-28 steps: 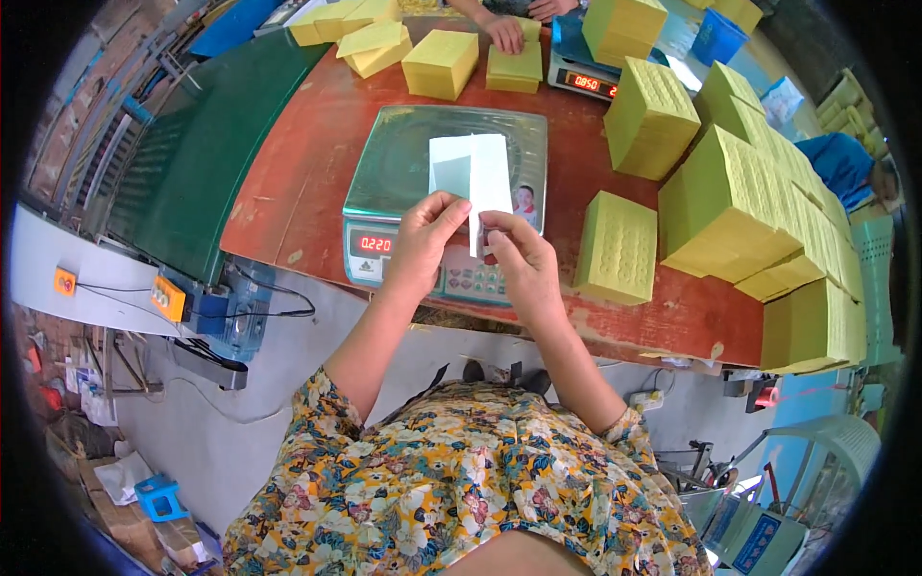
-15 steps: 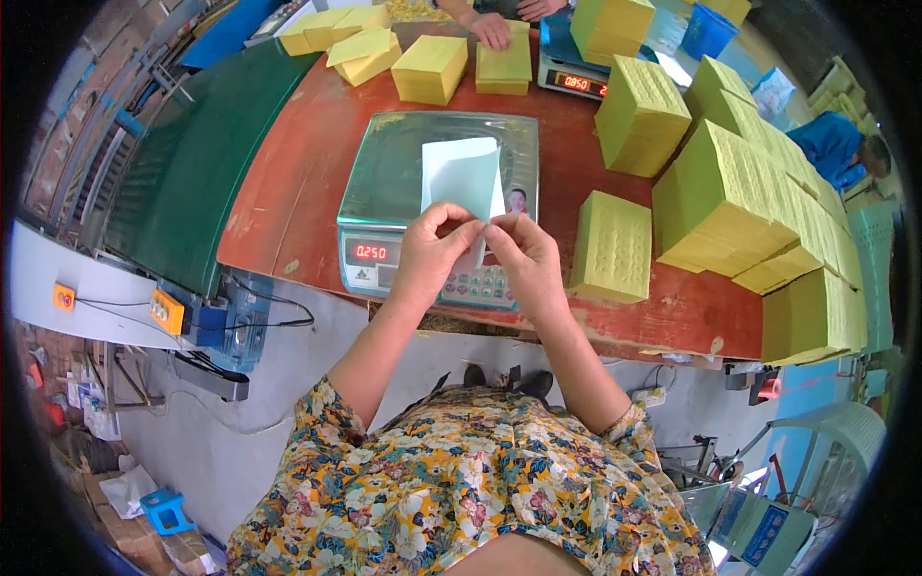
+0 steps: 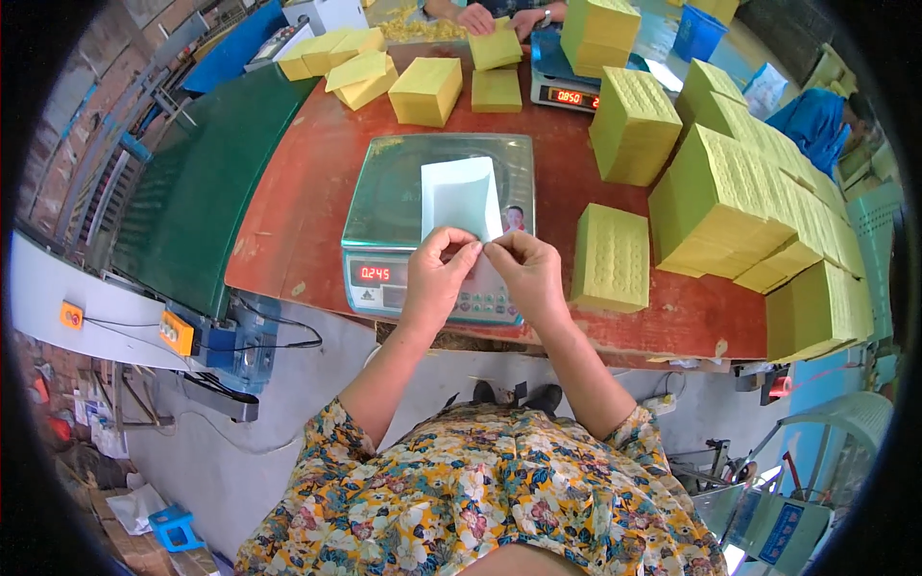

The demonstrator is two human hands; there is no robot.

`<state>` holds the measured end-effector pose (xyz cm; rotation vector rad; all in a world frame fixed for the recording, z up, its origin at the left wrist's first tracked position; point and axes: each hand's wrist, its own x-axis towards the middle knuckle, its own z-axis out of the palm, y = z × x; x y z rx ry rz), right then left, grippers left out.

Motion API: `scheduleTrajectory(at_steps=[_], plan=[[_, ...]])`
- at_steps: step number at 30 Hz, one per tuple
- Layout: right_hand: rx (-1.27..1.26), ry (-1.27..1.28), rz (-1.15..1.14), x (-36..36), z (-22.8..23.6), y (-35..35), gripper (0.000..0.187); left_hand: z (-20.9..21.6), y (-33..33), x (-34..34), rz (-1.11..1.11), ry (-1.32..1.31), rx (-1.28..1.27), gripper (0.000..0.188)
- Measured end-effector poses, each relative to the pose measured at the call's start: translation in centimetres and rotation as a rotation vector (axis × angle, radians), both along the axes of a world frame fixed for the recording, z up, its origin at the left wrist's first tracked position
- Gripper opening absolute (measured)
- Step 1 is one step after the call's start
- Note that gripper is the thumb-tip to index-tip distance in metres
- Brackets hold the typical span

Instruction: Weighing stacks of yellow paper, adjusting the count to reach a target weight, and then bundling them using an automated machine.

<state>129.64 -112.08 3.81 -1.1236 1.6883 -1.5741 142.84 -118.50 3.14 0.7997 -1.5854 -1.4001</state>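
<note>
A thin, pale white-and-bluish sheet or flat bag (image 3: 459,200) lies over the glass-like top of a digital scale (image 3: 389,197); I cannot tell whether it is one layer or two. My left hand (image 3: 442,274) pinches its near edge between thumb and index finger. Right beside it, my right hand (image 3: 526,276) pinches the same edge near its right corner, the fingertips of both hands almost touching. My hands hide part of the scale's keypad; its red display (image 3: 373,274) stays visible on the left.
The scale stands on a red table (image 3: 298,211). Yellow paper stacks stand to the right (image 3: 612,259) and at the back (image 3: 425,91). Across the table, a co-worker's hands (image 3: 476,19) hold yellow paper (image 3: 496,45) beside a second scale (image 3: 547,72). A green conveyor belt (image 3: 206,182) runs at left.
The co-worker has lifted the upper part of a yellow stack off the rest. My display reading has changed slightly. My hands keep their pinch on the pale sheet; the whole view has shifted a little.
</note>
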Motion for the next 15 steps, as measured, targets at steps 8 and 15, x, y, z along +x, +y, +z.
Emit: scheduleTrajectory(at_steps=[8, 15], plan=[[-0.061, 0.064, 0.012, 0.6, -0.3, 0.0, 0.018, 1.1, 0.8, -0.3, 0.01, 0.13, 0.189, 0.016], [-0.276, 0.092, 0.149, 0.9, 0.1, 0.3, 0.018, 1.6, 0.6, 0.1, 0.059, 0.191, 0.164, 0.019]])
